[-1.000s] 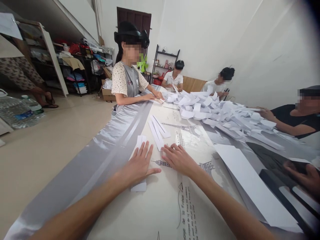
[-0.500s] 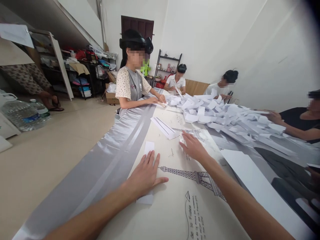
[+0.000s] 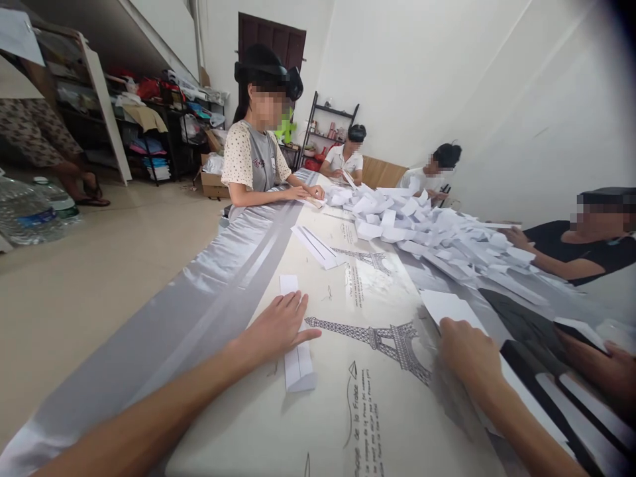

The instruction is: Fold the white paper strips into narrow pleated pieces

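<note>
My left hand (image 3: 278,328) lies flat on a narrow folded white paper strip (image 3: 299,368), fingers stretched forward and thumb out to the side. The strip's far end sticks out past the fingertips, and its near end shows a fold line. To the right, my right hand (image 3: 470,348) is closed at the left edge of a large white paper sheet (image 3: 442,305), fingers curled onto it. The fingertips are partly hidden. Farther up the table lie folded paper strips (image 3: 314,246) side by side.
A big heap of folded white papers (image 3: 427,222) covers the right far side. Printed cream cloth (image 3: 348,411) and shiny grey cloth (image 3: 163,338) cover the table. A co-worker (image 3: 258,146) handles paper at the left edge; another (image 3: 571,252) sits at the right. Water bottles (image 3: 30,212) stand on the floor.
My right hand has moved right, from over the printed cloth to the large sheet, and its fingers have closed. My left hand stays flat on the strip, more of which now shows.
</note>
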`<state>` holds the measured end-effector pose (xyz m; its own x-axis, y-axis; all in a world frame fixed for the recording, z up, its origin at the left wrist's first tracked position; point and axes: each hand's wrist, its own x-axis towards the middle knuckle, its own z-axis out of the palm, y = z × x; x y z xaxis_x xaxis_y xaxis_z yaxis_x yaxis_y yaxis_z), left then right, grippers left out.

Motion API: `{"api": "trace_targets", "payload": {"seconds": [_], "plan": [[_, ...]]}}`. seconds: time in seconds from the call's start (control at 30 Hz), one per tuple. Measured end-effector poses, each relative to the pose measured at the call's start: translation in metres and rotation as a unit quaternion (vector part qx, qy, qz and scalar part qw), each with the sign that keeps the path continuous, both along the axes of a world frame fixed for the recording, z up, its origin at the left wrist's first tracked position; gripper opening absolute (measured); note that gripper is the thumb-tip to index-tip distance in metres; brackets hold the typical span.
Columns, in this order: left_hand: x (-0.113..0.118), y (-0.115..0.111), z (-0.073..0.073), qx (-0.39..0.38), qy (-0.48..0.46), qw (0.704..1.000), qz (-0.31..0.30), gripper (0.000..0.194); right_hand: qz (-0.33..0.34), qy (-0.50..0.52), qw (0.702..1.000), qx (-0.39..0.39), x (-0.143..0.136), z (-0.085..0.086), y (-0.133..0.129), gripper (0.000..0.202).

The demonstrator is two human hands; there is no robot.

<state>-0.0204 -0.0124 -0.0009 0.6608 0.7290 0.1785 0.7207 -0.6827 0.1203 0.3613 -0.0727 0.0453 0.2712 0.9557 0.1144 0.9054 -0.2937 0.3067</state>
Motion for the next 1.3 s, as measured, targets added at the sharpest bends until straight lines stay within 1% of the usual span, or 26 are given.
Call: {"api": "trace_targets", "payload": {"seconds": [0.1, 0.23, 0.3, 0.4, 0.47, 0.53, 0.6, 0.63, 0.67, 0.7, 0.73, 0.77, 0.8, 0.83, 0.9, 1.0, 1.07, 1.1, 1.17, 1.23, 1.3], "plan": [[-0.003, 0.002, 0.002, 0.003, -0.009, 1.0, -0.014, 0.081, -0.018, 0.007, 1.0, -0.006, -0.001, 0.007, 0.0, 0.025], [-0.004, 0.003, 0.001, 0.02, -0.008, 0.999, -0.026, 0.075, -0.04, 0.061, 0.997, 0.013, 0.001, 0.018, -0.004, 0.031], [-0.005, 0.004, 0.0, 0.03, -0.005, 0.999, -0.028, 0.074, -0.029, 0.089, 0.995, 0.026, 0.004, 0.019, -0.006, 0.032], [-0.006, 0.004, -0.001, 0.043, -0.012, 0.998, -0.038, 0.07, 0.004, 0.123, 0.991, 0.044, 0.014, 0.016, -0.008, 0.034], [-0.006, 0.005, -0.001, 0.045, -0.02, 0.998, -0.043, 0.068, 0.007, 0.122, 0.991, 0.054, 0.019, 0.016, -0.009, 0.032], [-0.007, 0.006, 0.0, 0.039, -0.025, 0.998, -0.041, 0.065, 0.004, 0.106, 0.991, 0.083, 0.016, 0.021, -0.012, 0.03], [-0.007, 0.008, -0.001, 0.029, -0.026, 0.999, -0.035, 0.06, 0.033, 0.106, 0.982, 0.151, 0.001, 0.035, -0.015, 0.029], [-0.007, 0.009, -0.001, 0.025, -0.027, 0.999, -0.034, 0.055, 0.067, 0.125, 0.968, 0.207, -0.011, 0.043, -0.017, 0.029], [-0.007, 0.009, -0.002, 0.022, -0.029, 0.999, -0.034, 0.048, 0.104, 0.171, 0.948, 0.249, -0.026, 0.052, -0.018, 0.03], [-0.007, 0.01, -0.002, 0.02, -0.033, 0.999, -0.036, 0.044, 0.117, 0.226, 0.924, 0.285, -0.042, 0.059, -0.017, 0.032], [-0.008, 0.011, -0.003, 0.016, -0.038, 0.998, -0.038, 0.044, 0.119, 0.284, 0.902, 0.302, -0.059, 0.063, -0.014, 0.034], [-0.008, 0.012, -0.003, 0.012, -0.047, 0.998, -0.037, 0.046, 0.118, 0.343, 0.886, 0.29, -0.076, 0.063, -0.01, 0.036], [-0.008, 0.012, -0.003, 0.005, -0.059, 0.998, -0.033, 0.048, 0.13, 0.39, 0.875, 0.256, -0.092, 0.059, -0.003, 0.037], [-0.008, 0.012, -0.002, 0.0, -0.074, 0.997, -0.027, 0.049, 0.139, 0.427, 0.868, 0.213, -0.106, 0.051, 0.005, 0.036], [-0.007, 0.012, 0.0, -0.002, -0.113, 0.993, -0.018, 0.044, 0.132, 0.47, 0.863, 0.133, -0.129, 0.023, 0.023, 0.032], [-0.003, 0.012, 0.004, 0.027, -0.16, 0.987, -0.009, 0.034, 0.129, 0.467, 0.87, 0.087, -0.147, -0.022, 0.044, 0.021], [-0.001, 0.011, 0.005, 0.055, -0.17, 0.984, -0.004, 0.03, 0.127, 0.449, 0.881, 0.079, -0.151, -0.041, 0.05, 0.015], [0.001, 0.011, 0.005, 0.069, -0.167, 0.984, -0.007, 0.029, 0.128, 0.439, 0.886, 0.077, -0.151, -0.045, 0.05, 0.013], [0.003, 0.01, 0.001, 0.082, -0.145, 0.986, -0.028, 0.029, 0.133, 0.423, 0.894, 0.07, -0.149, -0.046, 0.048, 0.011], [0.004, 0.009, -0.004, 0.072, -0.111, 0.99, -0.054, 0.033, 0.141, 0.414, 0.897, 0.058, -0.146, -0.041, 0.044, 0.012], [0.004, 0.008, -0.008, 0.054, -0.084, 0.993, -0.063, 0.039, 0.158, 0.419, 0.893, 0.051, -0.141, -0.035, 0.039, 0.016]]}}
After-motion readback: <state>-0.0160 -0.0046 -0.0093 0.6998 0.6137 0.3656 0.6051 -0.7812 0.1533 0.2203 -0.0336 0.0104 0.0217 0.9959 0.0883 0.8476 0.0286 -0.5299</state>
